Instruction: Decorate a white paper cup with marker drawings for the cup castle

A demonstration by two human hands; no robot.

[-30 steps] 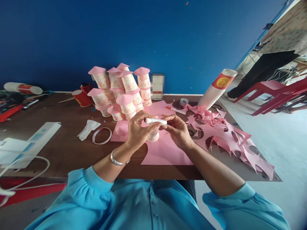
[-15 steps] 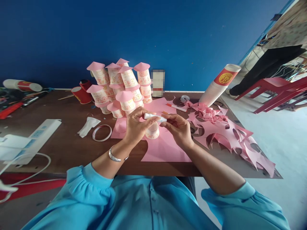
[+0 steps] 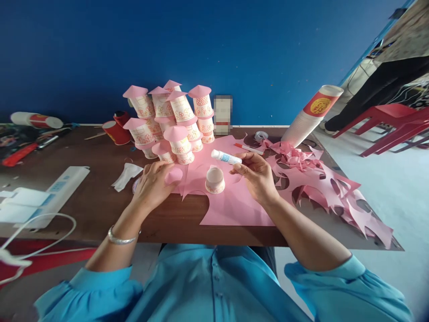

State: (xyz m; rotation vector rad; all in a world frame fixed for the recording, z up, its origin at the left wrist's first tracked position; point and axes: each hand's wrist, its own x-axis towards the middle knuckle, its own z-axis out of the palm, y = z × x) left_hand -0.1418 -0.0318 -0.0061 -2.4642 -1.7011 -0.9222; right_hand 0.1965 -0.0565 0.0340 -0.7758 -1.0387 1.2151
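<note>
In my right hand (image 3: 259, 174) is a white glue stick with a blue label (image 3: 227, 158), pinched between thumb and fingers and pointing left. My left hand (image 3: 152, 183) is closed around the edge of a small pink paper cone (image 3: 174, 175), low over the table. Between the hands, a short paper cup with drawn patterns (image 3: 215, 180) stands, seemingly upside down, on a pink paper sheet (image 3: 237, 210). Behind my left hand rise stacked paper-cup towers (image 3: 181, 107) with pink cone roofs. The white tape roll (image 3: 135, 185) is mostly hidden by my left hand.
Cut pink paper scraps (image 3: 331, 192) cover the table's right side. A tall stack of paper cups (image 3: 310, 116) leans behind them. A red-and-white marker (image 3: 248, 149) lies near the back. Crumpled tissue (image 3: 126, 176) and a power strip (image 3: 63, 192) are at left.
My left hand has left the glue stick and moved left to the small pink cone. My right hand keeps the glue stick, now shifted slightly right, exposing the cup below.
</note>
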